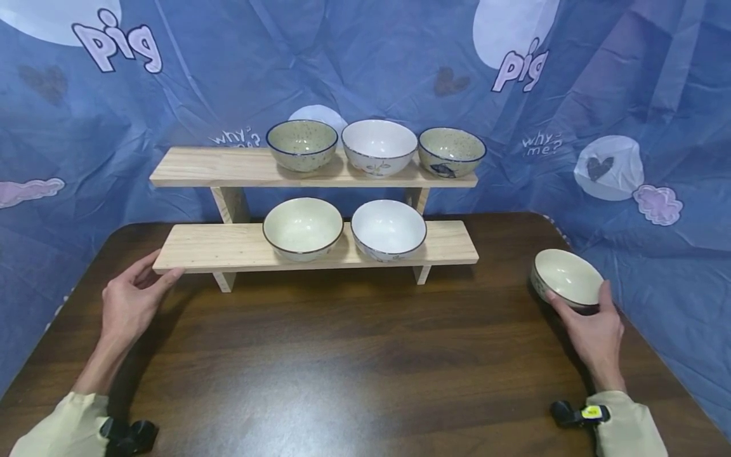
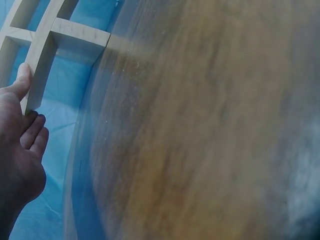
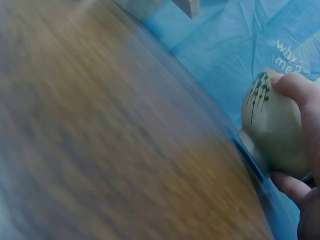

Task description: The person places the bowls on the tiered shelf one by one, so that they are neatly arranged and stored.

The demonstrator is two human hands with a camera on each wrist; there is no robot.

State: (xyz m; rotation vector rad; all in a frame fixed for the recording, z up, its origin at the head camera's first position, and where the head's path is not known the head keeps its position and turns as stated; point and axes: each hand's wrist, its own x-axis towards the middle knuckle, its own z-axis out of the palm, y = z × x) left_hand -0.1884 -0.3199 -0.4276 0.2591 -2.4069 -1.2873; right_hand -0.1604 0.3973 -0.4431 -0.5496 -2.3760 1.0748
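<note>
At the table's right side my right hand (image 1: 594, 336) grips a cream bowl (image 1: 571, 277), thumb and fingers on either side of it. Green hanging leaf marks show on this bowl's outer wall (image 3: 272, 132) in the right wrist view. My left hand (image 1: 130, 301) holds the left end of a two-step wooden shelf (image 1: 200, 246), its thumb on the lower board's edge. On that board stand a cream bowl (image 1: 302, 228) and a white bowl (image 1: 389, 230). The upper board carries a speckled green bowl (image 1: 302, 145), a white floral bowl (image 1: 379, 147) and a smaller speckled bowl (image 1: 452, 152).
The dark brown wooden table (image 1: 354, 355) has rounded far corners. Behind it hangs a blue printed cloth (image 1: 388, 57), which also shows past the table's left and right edges. Wrist cameras sit on both sleeves.
</note>
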